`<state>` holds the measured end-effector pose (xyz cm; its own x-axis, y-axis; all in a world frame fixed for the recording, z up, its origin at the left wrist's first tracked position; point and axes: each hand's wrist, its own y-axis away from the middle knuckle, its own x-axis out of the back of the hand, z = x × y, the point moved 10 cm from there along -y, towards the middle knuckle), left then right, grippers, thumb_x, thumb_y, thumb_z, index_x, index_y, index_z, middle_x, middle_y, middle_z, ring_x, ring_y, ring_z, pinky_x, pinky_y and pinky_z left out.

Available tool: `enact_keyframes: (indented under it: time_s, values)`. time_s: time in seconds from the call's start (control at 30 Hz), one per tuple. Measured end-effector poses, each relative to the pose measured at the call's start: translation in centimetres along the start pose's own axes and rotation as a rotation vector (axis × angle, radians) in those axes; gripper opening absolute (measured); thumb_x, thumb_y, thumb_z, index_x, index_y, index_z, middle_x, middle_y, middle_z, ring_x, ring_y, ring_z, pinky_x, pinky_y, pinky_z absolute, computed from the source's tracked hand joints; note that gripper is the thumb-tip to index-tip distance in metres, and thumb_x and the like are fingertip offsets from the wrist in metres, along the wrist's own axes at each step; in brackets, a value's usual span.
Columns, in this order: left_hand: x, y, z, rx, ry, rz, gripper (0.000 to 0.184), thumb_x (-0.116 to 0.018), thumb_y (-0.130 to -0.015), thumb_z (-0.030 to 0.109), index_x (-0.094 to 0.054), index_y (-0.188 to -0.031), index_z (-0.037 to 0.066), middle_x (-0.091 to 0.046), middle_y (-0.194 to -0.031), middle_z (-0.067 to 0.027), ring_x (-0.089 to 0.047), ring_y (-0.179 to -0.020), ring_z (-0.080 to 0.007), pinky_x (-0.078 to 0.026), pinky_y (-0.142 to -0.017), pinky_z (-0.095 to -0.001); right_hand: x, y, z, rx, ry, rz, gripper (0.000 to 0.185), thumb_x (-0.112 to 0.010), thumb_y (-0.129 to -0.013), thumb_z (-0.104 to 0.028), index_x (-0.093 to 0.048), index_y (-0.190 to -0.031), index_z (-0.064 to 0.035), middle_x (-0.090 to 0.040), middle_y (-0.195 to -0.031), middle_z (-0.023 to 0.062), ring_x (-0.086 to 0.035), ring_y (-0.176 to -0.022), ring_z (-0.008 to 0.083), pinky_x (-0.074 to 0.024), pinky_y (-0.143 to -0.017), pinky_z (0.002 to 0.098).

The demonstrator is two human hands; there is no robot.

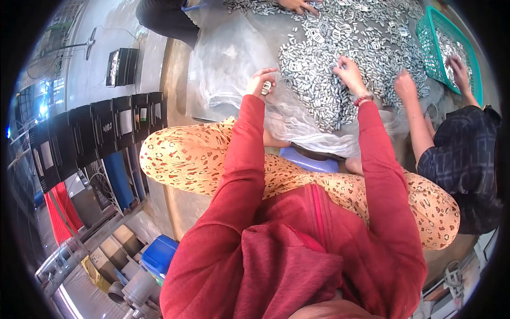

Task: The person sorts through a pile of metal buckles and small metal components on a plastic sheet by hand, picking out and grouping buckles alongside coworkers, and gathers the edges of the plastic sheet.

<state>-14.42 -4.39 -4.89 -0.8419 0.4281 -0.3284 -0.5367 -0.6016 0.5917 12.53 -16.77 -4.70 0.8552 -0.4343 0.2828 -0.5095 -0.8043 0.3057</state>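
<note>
My left hand (258,83) is curled over the clear plastic sheet (223,58), left of the pile. In its fingers is a small silvery metal buckle (266,88) with slots. Over the large pile of small grey metal pieces (319,101), my right hand (349,75) reaches down with thumb and fingers drawn together. Whatever is between those fingertips is too small to make out. Several flat slotted buckles (314,35) lie among the rounded pieces.
A co-worker's hands (405,85) are at the pile's right side and by a green basket (431,50) of metal parts. Another person's hand (300,5) touches the far pile. Black bins (101,125) line the left; a blue container (159,255) stands lower left.
</note>
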Motion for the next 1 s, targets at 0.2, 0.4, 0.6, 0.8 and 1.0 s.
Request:
enact_keyframes:
  time_s: [0.2,0.4,0.6,0.8,1.0]
  values:
    - [-0.7,-1.5,0.2,-0.058,-0.55,0.095,0.03,-0.066,-0.071,0.023,-0.064,-0.091,0.001,-0.062,-0.074,-0.0123,-0.058,-0.064,-0.0212,-0.044,-0.047,-0.0291,2.3,2.1,1.1,-0.162,-0.838,0.196,0.019,-0.054,-0.073,-0.006,-0.052,-0.092,-0.0031,-0.059,-0.075,0.0082,-0.052,-0.056,0.0124,-0.0358,-0.04,0.0219]
    - [-3.3,-0.3,-1.3,-0.209,-1.562,0.337,0.051,-0.071,-0.063,0.047,-0.066,-0.092,0.006,-0.063,-0.089,-0.0202,-0.061,-0.084,-0.0325,-0.048,-0.075,-0.0405,0.3,1.7,-0.4,0.033,0.369,-0.003,0.036,-0.061,-0.073,-0.02,-0.06,-0.106,-0.0077,-0.062,-0.085,0.0173,-0.061,-0.075,0.0283,-0.0485,-0.068,0.0362]
    - [-0.7,-2.3,-0.1,-0.137,-0.934,0.151,0.036,-0.064,-0.074,0.036,-0.061,-0.089,0.003,-0.062,-0.076,-0.0131,-0.06,-0.064,-0.0301,-0.047,-0.054,-0.0363,0.1,2.0,-1.7,-0.052,0.51,-0.025,0.039,-0.07,-0.067,-0.03,-0.063,-0.093,-0.0025,-0.062,-0.089,0.0213,-0.058,-0.09,0.0335,-0.0434,-0.081,0.0394]
    - [-7.2,0.4,5.6,-0.141,0.35,-0.3,0.029,-0.054,-0.082,0.036,-0.06,-0.089,0.008,-0.057,-0.083,-0.0081,-0.052,-0.07,-0.0206,-0.034,-0.04,-0.0206,-0.3,2.2,0.7,-0.204,-0.411,-0.068,0.017,-0.068,-0.067,-0.016,-0.056,-0.073,-0.006,-0.051,-0.056,-0.0002,-0.042,-0.041,0.0073,-0.0338,-0.036,0.0229]
    - [-9.0,0.9,6.9,-0.172,0.675,-0.417,0.031,-0.052,-0.084,0.038,-0.056,-0.084,0.007,-0.055,-0.095,-0.0124,-0.051,-0.081,-0.0253,-0.038,-0.041,-0.021,-0.4,3.0,-2.8,-0.094,0.122,-0.088,0.025,-0.068,-0.067,-0.015,-0.058,-0.088,-0.007,-0.059,-0.067,0.0079,-0.057,-0.055,0.0177,-0.0437,-0.044,0.0305]
